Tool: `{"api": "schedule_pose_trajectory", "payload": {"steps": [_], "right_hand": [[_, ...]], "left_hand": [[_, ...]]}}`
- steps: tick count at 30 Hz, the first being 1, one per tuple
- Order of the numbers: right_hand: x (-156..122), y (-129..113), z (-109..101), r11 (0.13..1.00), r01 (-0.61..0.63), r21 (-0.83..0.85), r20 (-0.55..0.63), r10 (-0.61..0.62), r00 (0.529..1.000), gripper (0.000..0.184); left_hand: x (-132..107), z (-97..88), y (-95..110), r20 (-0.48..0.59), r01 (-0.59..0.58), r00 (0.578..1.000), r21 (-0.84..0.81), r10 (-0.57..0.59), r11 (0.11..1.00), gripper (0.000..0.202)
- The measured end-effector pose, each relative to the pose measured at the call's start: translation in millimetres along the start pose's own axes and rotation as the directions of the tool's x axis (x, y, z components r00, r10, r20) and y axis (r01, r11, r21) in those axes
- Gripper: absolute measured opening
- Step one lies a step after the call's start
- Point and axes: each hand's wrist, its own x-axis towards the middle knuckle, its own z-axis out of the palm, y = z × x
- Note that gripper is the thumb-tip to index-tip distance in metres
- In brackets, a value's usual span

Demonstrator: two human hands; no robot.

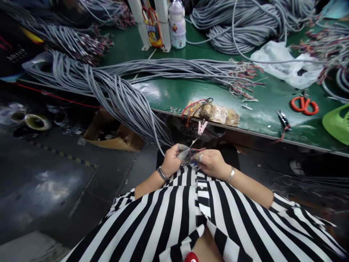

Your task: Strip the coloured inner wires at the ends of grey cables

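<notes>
My left hand (172,160) and my right hand (211,162) meet close to my striped shirt, below the table edge. Both are closed in a pinch on the stripped end of a grey cable (188,153), whose thin coloured wires fan out between my taped fingertips. The cable runs up from a thick bundle of grey cables (117,94) draped over the green table (174,94). A pink clip (202,127) hangs just above my hands, below a taped wooden block (215,112) with red and black wires.
Orange-handled scissors (304,105) and small cutters (283,119) lie at the right, near a green basket (338,123). A white plastic bag (286,67), more cable coils (237,25) and a bottle (177,23) sit further back. A cardboard box (109,133) stands on the floor at the left.
</notes>
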Motion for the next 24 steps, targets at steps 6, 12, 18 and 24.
{"api": "schedule_pose_trajectory", "payload": {"steps": [6,12,18,24], "right_hand": [[4.6,4.5,7.8,0.997,-0.077,0.026,-0.013,0.078,0.997,0.009],[2.9,-7.3,-12.0,0.994,-0.064,0.086,-0.084,0.072,0.994,0.019],[15.5,-6.8,-28.7,0.931,-0.332,0.151,-0.223,0.359,0.906,0.021],[30.1,5.1,-7.5,0.778,-0.517,0.357,0.238,0.460,0.855,0.028]], "left_hand": [[0.4,2.5,3.5,0.098,0.077,0.994,-0.263,-0.053,0.962,0.034],[-0.8,-0.8,2.8,0.097,0.087,0.993,-0.217,-0.067,0.972,0.033],[-0.5,-3.2,-3.8,0.145,-0.020,0.989,-0.019,0.023,1.000,0.018],[0.8,-4.1,-6.7,0.219,-0.304,0.946,0.338,0.240,0.891,0.008]]}}
